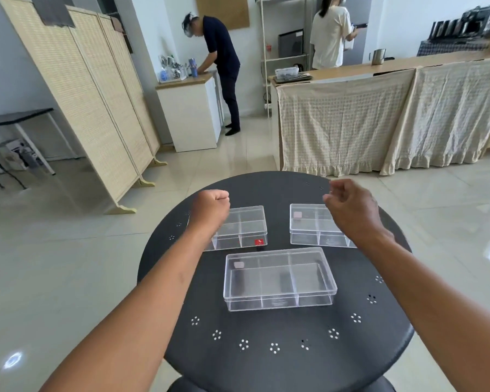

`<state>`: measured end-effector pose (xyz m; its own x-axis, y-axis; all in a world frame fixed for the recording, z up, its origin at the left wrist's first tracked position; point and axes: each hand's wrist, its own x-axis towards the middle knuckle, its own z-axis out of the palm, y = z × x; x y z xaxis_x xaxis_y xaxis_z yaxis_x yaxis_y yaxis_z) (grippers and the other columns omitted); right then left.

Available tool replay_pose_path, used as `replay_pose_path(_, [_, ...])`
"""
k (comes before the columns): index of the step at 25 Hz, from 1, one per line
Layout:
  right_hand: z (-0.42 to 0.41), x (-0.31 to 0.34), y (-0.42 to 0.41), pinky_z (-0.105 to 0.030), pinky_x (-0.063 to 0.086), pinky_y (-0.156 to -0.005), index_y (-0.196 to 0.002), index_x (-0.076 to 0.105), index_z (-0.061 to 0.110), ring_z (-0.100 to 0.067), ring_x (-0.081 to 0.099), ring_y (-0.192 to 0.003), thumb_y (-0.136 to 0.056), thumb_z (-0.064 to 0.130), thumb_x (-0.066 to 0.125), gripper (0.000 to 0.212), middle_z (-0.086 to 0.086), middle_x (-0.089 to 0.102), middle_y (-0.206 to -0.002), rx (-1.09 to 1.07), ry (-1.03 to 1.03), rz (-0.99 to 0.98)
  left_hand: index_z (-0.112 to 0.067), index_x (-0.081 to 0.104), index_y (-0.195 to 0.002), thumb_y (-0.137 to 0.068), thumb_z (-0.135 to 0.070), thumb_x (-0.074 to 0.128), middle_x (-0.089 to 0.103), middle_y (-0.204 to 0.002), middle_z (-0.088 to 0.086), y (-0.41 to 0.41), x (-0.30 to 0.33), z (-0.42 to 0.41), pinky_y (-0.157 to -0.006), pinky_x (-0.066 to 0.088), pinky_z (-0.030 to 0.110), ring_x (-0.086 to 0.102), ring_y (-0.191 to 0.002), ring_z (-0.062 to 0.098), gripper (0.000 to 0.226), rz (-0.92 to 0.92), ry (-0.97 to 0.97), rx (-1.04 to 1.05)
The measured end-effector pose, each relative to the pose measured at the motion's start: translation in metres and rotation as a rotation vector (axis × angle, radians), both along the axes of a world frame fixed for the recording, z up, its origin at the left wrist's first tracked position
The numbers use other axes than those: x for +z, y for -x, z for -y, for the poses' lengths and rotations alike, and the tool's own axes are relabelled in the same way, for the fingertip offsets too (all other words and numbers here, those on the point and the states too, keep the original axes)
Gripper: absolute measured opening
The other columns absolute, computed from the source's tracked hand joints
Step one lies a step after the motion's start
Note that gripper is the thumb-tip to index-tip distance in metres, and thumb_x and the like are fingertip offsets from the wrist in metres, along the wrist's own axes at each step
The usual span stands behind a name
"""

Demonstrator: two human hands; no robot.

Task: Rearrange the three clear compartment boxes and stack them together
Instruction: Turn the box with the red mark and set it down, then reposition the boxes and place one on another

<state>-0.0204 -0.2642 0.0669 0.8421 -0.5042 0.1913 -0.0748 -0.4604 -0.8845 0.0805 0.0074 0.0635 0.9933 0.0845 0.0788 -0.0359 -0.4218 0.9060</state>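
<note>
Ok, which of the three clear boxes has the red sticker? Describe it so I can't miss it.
On the round black table, look at the far left box, partly under the left hand. Unlike the far right box and the larger near box, it has a red sticker at its near right corner.

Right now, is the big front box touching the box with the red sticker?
Apart. The head view shows a strip of dark table between the big front box and the box with the red sticker.
</note>
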Motion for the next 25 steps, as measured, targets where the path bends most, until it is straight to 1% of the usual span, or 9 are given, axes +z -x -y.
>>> replay_pose_path(2, [-0.035, 0.008, -0.010, -0.029, 0.049, -0.102, -0.132, 0.069, 0.011, -0.019, 0.069, -0.115, -0.095, 0.021, 0.071, 0.038, -0.003, 0.075, -0.118, 0.107, 0.007, -0.029, -0.030, 0.067, -0.098, -0.084, -0.013, 0.057, 0.068, -0.089, 0.005, 0.010, 0.000, -0.039, -0.089, 0.051, 0.035, 0.060, -0.080, 0.024, 0.024, 0.016, -0.040, 0.056])
replay_pose_path(6, [-0.092, 0.005, -0.031, -0.040, 0.059, -0.089, -0.119, 0.072, 0.002, -0.033, 0.072, -0.100, -0.096, 0.018, 0.069, 0.028, -0.015, 0.076, -0.109, 0.242, 0.067, -0.149, -0.023, 0.043, -0.062, -0.072, -0.010, 0.051, 0.036, -0.064, 0.002, 0.023, -0.014, -0.088, -0.061, 0.029, 0.035, 0.032, -0.068, 0.018, 0.019, -0.008, -0.156, 0.137])
replay_pose_path(7, [-0.100, 0.000, -0.037, -0.038, 0.058, -0.077, -0.101, 0.072, 0.003, -0.034, 0.069, -0.087, -0.097, 0.017, 0.067, 0.016, -0.015, 0.074, -0.095, 0.255, 0.111, -0.196, -0.021, 0.037, -0.059, -0.070, -0.009, 0.050, 0.029, -0.063, 0.004, 0.025, -0.020, -0.093, -0.061, 0.021, 0.034, 0.027, -0.066, 0.019, 0.020, -0.009, -0.174, 0.155])
replay_pose_path(9, [-0.113, -0.010, -0.052, -0.025, 0.043, -0.054, -0.071, 0.053, 0.013, -0.023, 0.053, -0.063, -0.097, 0.015, 0.063, 0.028, -0.003, 0.055, -0.068, 0.238, 0.179, -0.290, -0.020, 0.029, -0.059, -0.072, -0.009, 0.051, 0.022, -0.062, 0.003, 0.024, -0.029, -0.097, -0.057, 0.012, 0.033, 0.020, -0.063, 0.020, 0.027, -0.028, -0.197, 0.193])
replay_pose_path(12, [-0.122, -0.023, -0.073, -0.015, 0.028, -0.046, -0.072, 0.047, 0.015, -0.007, 0.042, -0.058, -0.098, 0.014, 0.060, 0.029, 0.005, 0.045, -0.067, 0.203, 0.219, -0.385, -0.022, 0.028, -0.058, -0.080, -0.015, 0.057, 0.024, -0.058, 0.000, 0.012, -0.044, -0.098, -0.045, 0.011, 0.030, 0.019, -0.055, 0.019, 0.037, -0.090, -0.219, 0.176])
replay_pose_path(15, [-0.126, -0.032, -0.092, -0.015, 0.027, -0.040, -0.063, 0.045, 0.017, -0.010, 0.043, -0.053, -0.093, 0.006, 0.059, 0.036, 0.002, 0.048, -0.063, 0.167, 0.180, -0.441, -0.015, 0.047, -0.062, -0.082, -0.015, 0.060, 0.036, -0.064, 0.009, -0.008, -0.057, -0.098, -0.059, 0.024, 0.030, 0.031, -0.063, 0.021, 0.025, -0.157, -0.088, 0.166])
replay_pose_path(19, [-0.132, -0.045, -0.118, -0.020, 0.036, -0.053, -0.071, 0.069, -0.004, -0.021, 0.050, -0.059, -0.079, -0.008, 0.060, 0.013, -0.028, 0.062, -0.068, 0.059, -0.068, -0.365, -0.019, 0.046, -0.064, -0.075, -0.012, 0.057, 0.035, -0.066, 0.007, -0.036, -0.063, -0.108, -0.064, 0.023, 0.033, 0.029, -0.067, 0.020, 0.017, -0.152, -0.050, 0.183])
replay_pose_path(21, [-0.139, -0.047, -0.135, -0.025, 0.047, -0.061, -0.082, 0.079, 0.002, -0.023, 0.062, -0.068, -0.081, -0.008, 0.066, 0.017, -0.016, 0.073, -0.072, 0.035, -0.211, -0.303, -0.022, 0.053, -0.071, -0.073, -0.012, 0.058, 0.044, -0.069, 0.004, -0.056, -0.065, -0.117, -0.067, 0.028, 0.032, 0.037, -0.068, 0.017, 0.011, -0.173, -0.007, 0.195])
replay_pose_path(25, [-0.150, -0.051, -0.172, -0.043, 0.061, -0.082, -0.071, 0.073, 0.020, -0.027, 0.067, -0.080, -0.081, -0.006, 0.069, 0.028, -0.005, 0.074, -0.078, 0.021, -0.322, -0.272, -0.022, 0.056, -0.076, -0.072, -0.013, 0.060, 0.054, -0.072, 0.005, -0.094, -0.063, -0.128, -0.069, 0.038, 0.031, 0.046, -0.068, 0.019, 0.011, -0.223, 0.072, 0.233])
